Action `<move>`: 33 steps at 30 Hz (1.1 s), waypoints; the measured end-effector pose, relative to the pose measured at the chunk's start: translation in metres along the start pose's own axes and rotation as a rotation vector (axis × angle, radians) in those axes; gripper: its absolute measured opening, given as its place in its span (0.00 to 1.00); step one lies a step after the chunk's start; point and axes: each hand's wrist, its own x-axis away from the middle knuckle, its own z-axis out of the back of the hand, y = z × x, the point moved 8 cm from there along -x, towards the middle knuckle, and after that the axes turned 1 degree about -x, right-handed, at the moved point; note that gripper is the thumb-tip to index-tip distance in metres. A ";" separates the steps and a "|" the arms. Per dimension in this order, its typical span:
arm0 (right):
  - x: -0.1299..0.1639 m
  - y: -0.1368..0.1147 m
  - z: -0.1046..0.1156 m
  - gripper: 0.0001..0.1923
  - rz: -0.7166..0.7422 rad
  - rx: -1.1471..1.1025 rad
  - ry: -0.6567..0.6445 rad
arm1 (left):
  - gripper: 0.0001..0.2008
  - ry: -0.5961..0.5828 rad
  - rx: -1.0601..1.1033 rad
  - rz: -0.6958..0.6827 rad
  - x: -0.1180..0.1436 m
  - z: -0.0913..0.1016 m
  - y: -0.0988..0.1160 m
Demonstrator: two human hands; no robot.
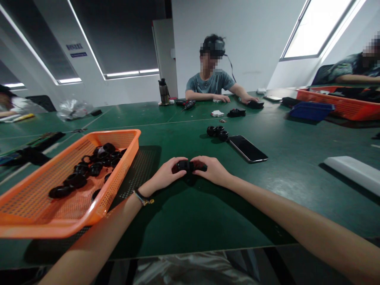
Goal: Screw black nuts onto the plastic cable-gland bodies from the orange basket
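Observation:
My left hand (168, 173) is closed around a round black plastic part (183, 165), thumb in front and fingers behind. From the other side, my right hand (212, 169) pinches a smaller black piece (202, 168) that meets the round part between the hands. Whether the two pieces are joined I cannot tell. Both hands are just above the green table (178, 221). Beyond them lies a small group of glossy black round parts (218, 132), close to a dark-screened phone (247, 149).
An orange perforated basket (118, 186) holding several black parts (81, 169) stands at my left. A white block (353, 172) lies at right. Across the table sits a person (210, 83), near a power drill (186, 104) and a bottle (163, 92). A blue tray (311, 111) and red basket (341, 105) stand far right.

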 end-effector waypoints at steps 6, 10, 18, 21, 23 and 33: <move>0.000 0.002 0.000 0.15 0.021 0.017 0.026 | 0.21 0.006 0.004 0.001 0.000 0.000 0.000; -0.001 0.003 0.000 0.15 0.014 -0.007 0.035 | 0.21 0.010 0.007 0.003 0.000 0.000 0.001; 0.001 0.001 0.000 0.15 -0.015 -0.015 0.013 | 0.21 0.000 0.001 0.003 0.000 -0.001 0.000; 0.001 0.002 0.000 0.15 -0.007 -0.032 0.010 | 0.21 -0.004 -0.001 -0.001 0.000 -0.002 0.000; 0.001 0.003 -0.001 0.15 0.001 -0.050 0.009 | 0.21 -0.006 0.000 -0.004 0.000 -0.002 0.001; 0.001 0.002 -0.001 0.14 -0.011 -0.066 0.002 | 0.22 -0.005 -0.013 -0.015 0.000 -0.001 0.000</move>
